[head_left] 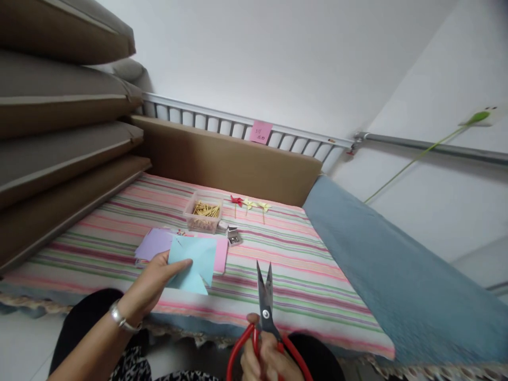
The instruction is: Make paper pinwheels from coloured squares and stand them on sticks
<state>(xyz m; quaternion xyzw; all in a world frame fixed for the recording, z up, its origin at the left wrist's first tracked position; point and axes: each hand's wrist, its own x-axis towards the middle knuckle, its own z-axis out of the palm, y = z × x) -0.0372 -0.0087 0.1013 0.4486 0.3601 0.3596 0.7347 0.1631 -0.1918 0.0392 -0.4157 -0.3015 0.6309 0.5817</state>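
My left hand (162,275) pinches a square of light blue paper (200,256) between thumb and fingers. Slits run in from the paper's corners, and its lower corner flap stands a little apart. In my right hand (264,357) is a pair of scissors (265,301) with red handles, blades parted and pointing away from me. The blades are to the right of the paper and do not touch it. Behind the blue sheet lie purple paper (154,243) and pink paper (221,254) on the striped cloth.
A clear plastic box (204,225) holds many thin sticks. Beside it sits a small open box (234,237) of tiny metallic pieces. Farther back lie a red pinwheel (236,200) and two pale yellow pinwheels (263,207). Large cushions (67,119) are stacked at left; a brown board (222,156) stands behind.
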